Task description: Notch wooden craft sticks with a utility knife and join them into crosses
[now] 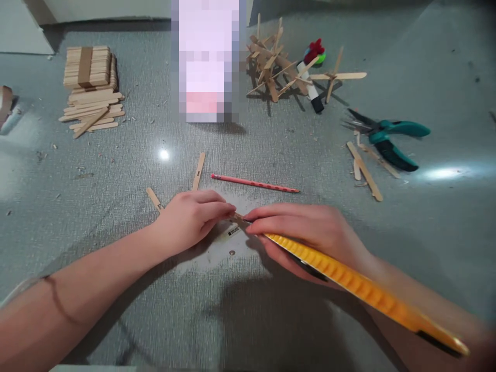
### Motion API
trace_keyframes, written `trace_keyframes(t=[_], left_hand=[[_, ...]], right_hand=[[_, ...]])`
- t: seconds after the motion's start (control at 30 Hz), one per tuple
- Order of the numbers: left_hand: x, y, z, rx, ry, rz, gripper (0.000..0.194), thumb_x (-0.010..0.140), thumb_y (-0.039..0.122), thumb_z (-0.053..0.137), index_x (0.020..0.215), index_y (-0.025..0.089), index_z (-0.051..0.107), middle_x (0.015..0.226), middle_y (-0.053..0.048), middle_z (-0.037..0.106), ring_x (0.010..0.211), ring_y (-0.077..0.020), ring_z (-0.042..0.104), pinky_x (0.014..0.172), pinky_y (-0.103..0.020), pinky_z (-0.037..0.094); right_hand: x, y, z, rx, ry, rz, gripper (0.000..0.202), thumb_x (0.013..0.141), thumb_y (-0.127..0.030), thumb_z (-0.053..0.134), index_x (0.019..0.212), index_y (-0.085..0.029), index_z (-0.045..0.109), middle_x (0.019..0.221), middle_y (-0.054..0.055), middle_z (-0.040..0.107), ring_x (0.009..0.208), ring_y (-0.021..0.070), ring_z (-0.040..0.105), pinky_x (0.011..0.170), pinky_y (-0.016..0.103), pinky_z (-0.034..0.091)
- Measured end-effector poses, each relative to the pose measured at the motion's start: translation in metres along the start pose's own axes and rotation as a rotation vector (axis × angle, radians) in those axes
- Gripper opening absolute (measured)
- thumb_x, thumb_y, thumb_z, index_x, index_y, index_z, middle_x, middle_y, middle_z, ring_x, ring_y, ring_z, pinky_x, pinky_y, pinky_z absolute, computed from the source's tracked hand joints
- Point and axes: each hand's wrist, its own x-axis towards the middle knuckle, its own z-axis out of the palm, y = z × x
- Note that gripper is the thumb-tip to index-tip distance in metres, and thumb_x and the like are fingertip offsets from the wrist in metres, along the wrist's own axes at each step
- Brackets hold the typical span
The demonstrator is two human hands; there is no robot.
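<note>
Near the middle of the table, my left hand [197, 214] has its fingers pinched on a small wooden craft stick [239, 216], mostly hidden by the fingertips. My right hand [302, 227] is wrapped round a utility knife [349, 274] with a ribbed yellow handle. Its tip end meets the stick close to my left fingertips; the blade is barely visible. Beneath the hands lies a pale strip with a small dark printed label [233, 231], amid whitish dust. Beyond my left hand are two craft sticks with small dark cuts or marks, one upright-angled [199, 170] and one leaning left [154, 199].
A red pencil [256, 183] lies just beyond the hands. Bundled craft sticks [96, 67] and loose ones [93, 111] sit back left. A stick construction [271, 67] stands back right beside a white-and-black marker [310, 88]. Teal-handled pliers [391, 137] and stick scraps [364, 170] lie right.
</note>
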Motion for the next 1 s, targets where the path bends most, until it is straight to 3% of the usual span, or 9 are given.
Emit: trace_keyframes(t=[0.23,0.37,0.63,0.8,1.0], left_hand=[[0.001,0.0,0.002,-0.031,-0.051,-0.024,0.019,0.097,0.018,0.054,0.104,0.016,0.072,0.094,-0.004,0.075,0.084,-0.0151,0.071,0.075,-0.025,0.055],[0.001,0.0,0.0,-0.066,-0.057,-0.032,0.019,0.096,0.021,0.056,0.102,0.015,0.073,0.092,-0.005,0.075,0.082,-0.0142,0.071,0.073,-0.024,0.054],[0.004,0.001,-0.005,-0.239,-0.038,-0.09,0.014,0.093,0.019,0.061,0.098,0.014,0.074,0.089,-0.004,0.076,0.078,-0.0122,0.071,0.071,-0.022,0.053],[0.003,0.0,-0.004,-0.218,-0.027,-0.081,0.015,0.093,0.019,0.061,0.097,0.015,0.074,0.088,-0.003,0.075,0.078,-0.0127,0.07,0.07,-0.023,0.053],[0.002,0.001,-0.004,-0.172,-0.062,-0.059,0.016,0.094,0.018,0.059,0.098,0.015,0.074,0.089,-0.004,0.075,0.079,-0.0135,0.07,0.07,-0.023,0.053]], right_hand=[[0.001,0.005,-0.005,-0.016,-0.106,0.002,0.019,0.084,-0.011,0.058,0.094,-0.025,0.067,0.1,0.004,0.076,0.081,0.0135,0.075,0.072,0.019,0.059],[0.002,0.006,-0.002,0.036,-0.086,0.011,0.019,0.084,-0.011,0.058,0.095,-0.024,0.066,0.101,0.004,0.076,0.086,0.0141,0.075,0.077,0.02,0.059],[0.005,0.005,0.007,0.207,0.008,0.178,0.018,0.078,-0.01,0.06,0.085,-0.026,0.066,0.092,0.0,0.077,0.079,0.0154,0.075,0.075,0.023,0.06],[0.003,0.007,0.011,0.2,0.053,0.159,0.02,0.077,-0.008,0.064,0.085,-0.026,0.066,0.091,0.0,0.078,0.077,0.0162,0.075,0.074,0.024,0.061],[0.003,0.006,0.008,0.201,0.026,0.119,0.013,0.085,-0.012,0.063,0.087,-0.025,0.067,0.09,0.002,0.078,0.078,0.0164,0.076,0.071,0.024,0.061]])
